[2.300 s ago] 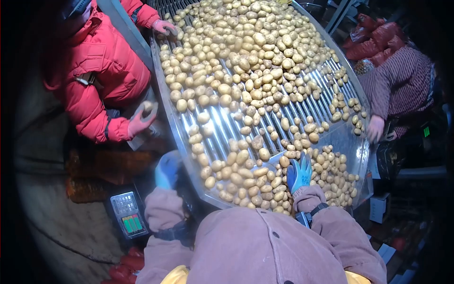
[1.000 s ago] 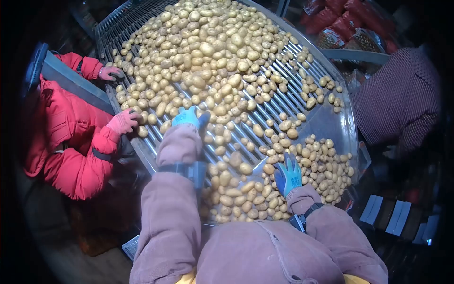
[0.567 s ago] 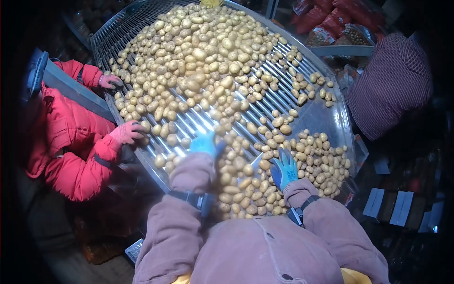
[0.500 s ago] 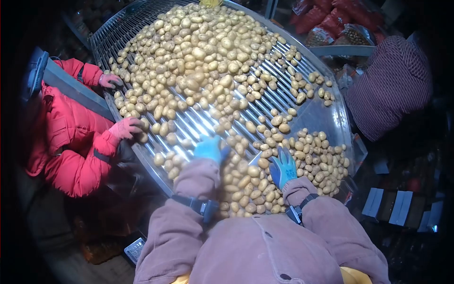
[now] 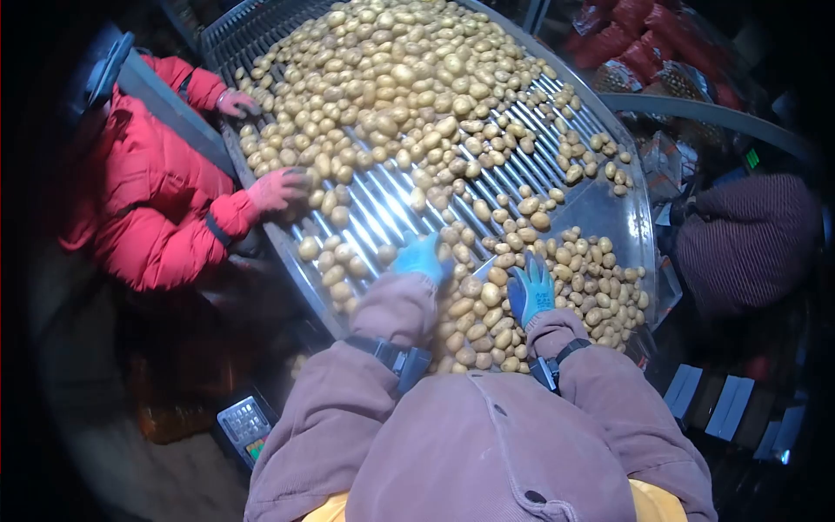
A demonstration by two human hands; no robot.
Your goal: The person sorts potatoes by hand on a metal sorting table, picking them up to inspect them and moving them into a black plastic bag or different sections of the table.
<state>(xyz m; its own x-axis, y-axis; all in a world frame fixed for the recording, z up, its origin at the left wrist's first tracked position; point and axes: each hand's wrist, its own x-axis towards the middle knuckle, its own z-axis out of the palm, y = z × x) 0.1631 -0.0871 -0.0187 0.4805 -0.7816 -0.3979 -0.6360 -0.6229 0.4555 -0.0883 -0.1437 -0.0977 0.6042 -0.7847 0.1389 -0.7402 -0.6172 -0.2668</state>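
Note:
Many pale yellow potatoes (image 5: 391,83) lie on a sloping metal roller table (image 5: 383,213). My left hand (image 5: 419,259), in a light blue glove, lies over the rollers at the left edge of the near potatoes, its fingers spread and touching some. My right hand (image 5: 532,290), in a blue glove with a darker palm, rests against the potato heap (image 5: 596,283) at the near right. Its fingers are stretched out, with nothing held. More potatoes (image 5: 477,326) fill the space between my hands and my coat.
A co-worker in a red jacket (image 5: 161,187) stands left, pink-gloved hands (image 5: 278,189) at the table's edge. Another person in a dark striped top (image 5: 750,244) bends down at right. Red net sacks (image 5: 639,43) are piled behind. A keypad device (image 5: 246,426) sits lower left.
The view has shifted, so the table appears higher and further right. My left hand is slightly closer to my right hand. The person at right has bent lower.

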